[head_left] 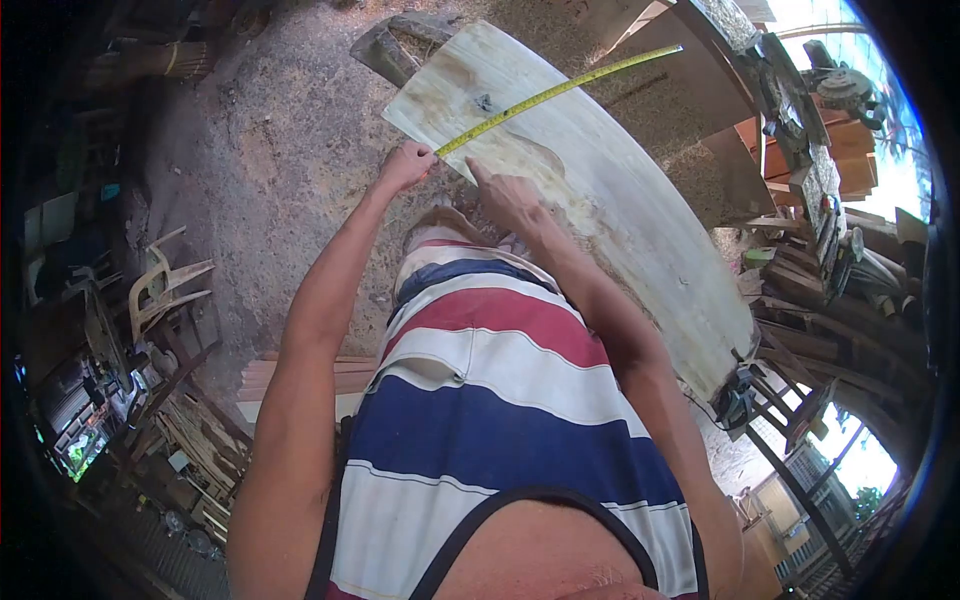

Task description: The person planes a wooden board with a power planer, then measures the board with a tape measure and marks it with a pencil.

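Note:
My left hand (pixel 408 166) is closed in a pinch on the near end of a yellow tape measure (pixel 560 88), at the near edge of a long pale wooden board (pixel 620 180). The blade runs slantwise across the board, its far end reaching past the opposite edge. Just right of the pinch, my right hand (pixel 508 198) points with a stretched index finger at the board's near edge, close to the tape. Nothing shows in that hand, though its curled fingers are partly hidden. Brown stains and a dark knot mark the board's surface.
A dark power tool (pixel 735 398) sits by the board's right end. Stacked timber (pixel 815 330) lies at the right, with brown panels (pixel 690 100) behind the board. A chair-like wooden frame (pixel 165 285) stands at the left, and reddish planks (pixel 300 378) lie near my left arm.

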